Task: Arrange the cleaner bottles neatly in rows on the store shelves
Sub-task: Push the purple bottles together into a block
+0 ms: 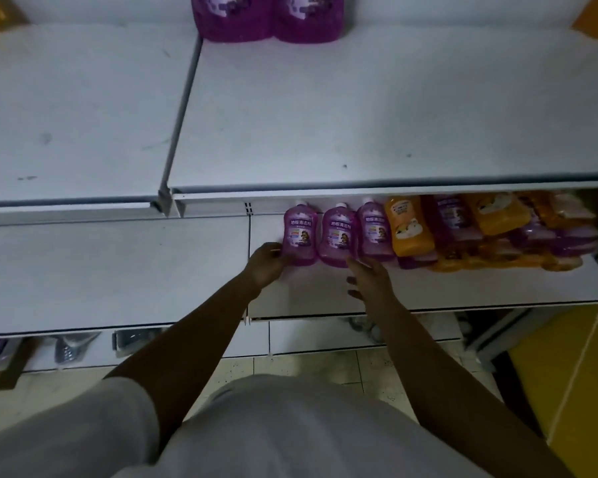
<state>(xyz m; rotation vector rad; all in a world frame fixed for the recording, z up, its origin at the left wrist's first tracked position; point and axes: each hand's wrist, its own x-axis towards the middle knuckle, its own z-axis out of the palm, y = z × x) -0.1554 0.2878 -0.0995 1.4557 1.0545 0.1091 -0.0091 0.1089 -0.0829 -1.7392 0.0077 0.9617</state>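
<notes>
Both hands reach onto the middle shelf (428,291). Left hand (265,262) curls round base of leftmost purple bottle (300,236); right hand (368,277) loose, fingers spread, tips touching the 2nd purple bottle (338,238). Bottles upright, caps up, w/ labels facing out. Beyond right hand: jumbled orange & purple bottles (491,232).

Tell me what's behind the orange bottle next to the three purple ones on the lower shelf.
Behind the orange bottle lies a jumbled pile of purple and orange bottles. The upper shelf overhangs it, hiding how far back the pile goes.
</notes>
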